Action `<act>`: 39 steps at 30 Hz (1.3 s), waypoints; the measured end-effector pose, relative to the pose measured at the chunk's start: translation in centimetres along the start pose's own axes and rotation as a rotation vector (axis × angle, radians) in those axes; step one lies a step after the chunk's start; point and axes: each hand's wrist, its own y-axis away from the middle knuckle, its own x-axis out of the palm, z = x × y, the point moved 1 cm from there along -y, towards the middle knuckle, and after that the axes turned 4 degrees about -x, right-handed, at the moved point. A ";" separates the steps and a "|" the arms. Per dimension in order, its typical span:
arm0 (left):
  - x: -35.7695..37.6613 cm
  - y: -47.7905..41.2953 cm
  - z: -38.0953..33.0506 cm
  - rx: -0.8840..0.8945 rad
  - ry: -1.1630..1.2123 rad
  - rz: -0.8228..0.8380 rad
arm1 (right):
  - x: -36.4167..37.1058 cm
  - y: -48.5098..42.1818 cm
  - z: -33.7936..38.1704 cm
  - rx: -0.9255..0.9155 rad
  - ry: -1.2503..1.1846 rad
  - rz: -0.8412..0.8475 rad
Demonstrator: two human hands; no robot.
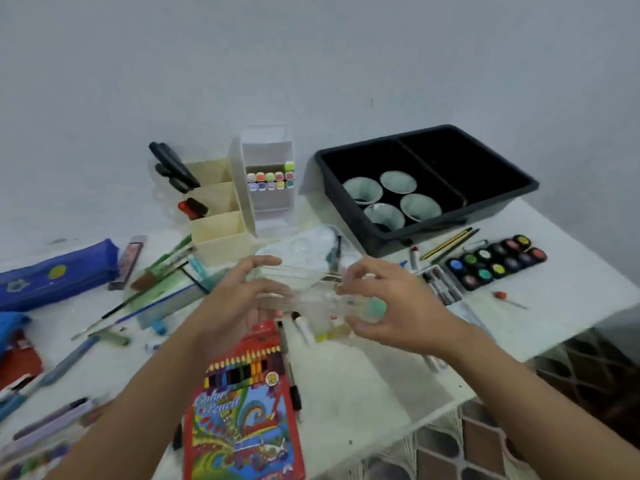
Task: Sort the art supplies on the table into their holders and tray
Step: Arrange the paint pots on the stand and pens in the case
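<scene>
My left hand (239, 299) and my right hand (391, 306) face each other above the middle of the table. Between them is a blurred clear plastic case (311, 299), gripped at each end by curled fingers. Behind stand a cream three-part holder (221, 233) with black and red markers, and a clear marker holder (268, 199) with coloured caps. The black tray (349, 206) at the back right holds several pale green bowls. A red colour pencil box (242, 403) lies under my left wrist. Its contents are hidden.
A watercolour set (495, 265) and pencils (446, 244) lie right of the tray's front. A white mixing palette (304, 244) sits behind my hands. Brushes (156, 268), a green box (166, 299) and a blue pencil case (55, 275) crowd the left. The table edge (450, 407) runs at the lower right.
</scene>
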 end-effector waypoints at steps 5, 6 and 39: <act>9.5 -2.1 1.9 -0.080 0.084 0.007 | -6.4 7.1 -8.1 0.097 -0.099 -0.174; 11.5 -2.5 2.6 -0.096 0.041 0.005 | -7.5 8.4 -9.7 0.122 -0.138 -0.218; 30.0 -13.3 5.9 0.068 -1.033 -0.311 | -12.2 12.4 -35.3 0.348 -0.016 -0.171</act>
